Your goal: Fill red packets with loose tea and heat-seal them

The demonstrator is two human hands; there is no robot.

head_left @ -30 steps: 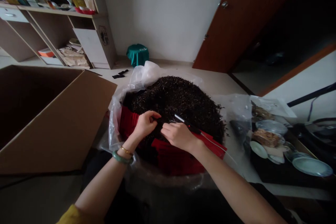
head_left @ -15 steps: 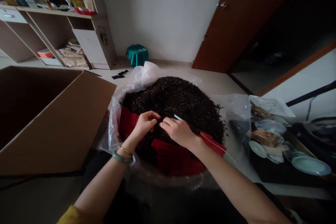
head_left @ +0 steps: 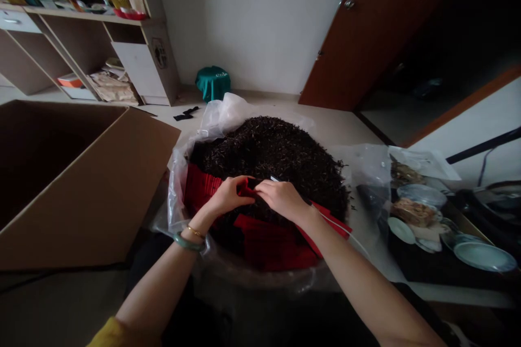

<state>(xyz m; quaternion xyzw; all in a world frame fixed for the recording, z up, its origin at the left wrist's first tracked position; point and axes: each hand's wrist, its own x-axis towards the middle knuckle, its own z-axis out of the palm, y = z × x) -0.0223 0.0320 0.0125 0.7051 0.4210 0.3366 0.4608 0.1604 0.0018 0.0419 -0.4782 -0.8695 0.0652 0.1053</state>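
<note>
My left hand [head_left: 229, 195] is closed around a small red packet [head_left: 246, 188], its thumb and fingers on either side. The pinched fingers of my right hand [head_left: 280, 199] touch the packet's right side; their tips are partly hidden. Both hands are above a big heap of dark loose dried leaves, like tea [head_left: 285, 146], in a round container lined with clear plastic [head_left: 176, 200]. On the heap lie a row of red packets [head_left: 199, 187] at the left and a wide stack of red packets [head_left: 277, 246] nearest me. A slim device [head_left: 274, 178] with a white cable is mostly hidden behind my right hand.
A large open cardboard box [head_left: 93, 184] stands at the left. To the right are dishes [head_left: 402, 230] and a clear bag of brown pieces [head_left: 413, 211] on a dark surface. Behind are a green-covered bin [head_left: 213, 84], a desk [head_left: 89, 17] and a brown door [head_left: 366, 27].
A red packet now shows between my hands, where only dark material was seen before. My left hand has opened wider around it. My right hand has barely shifted.
</note>
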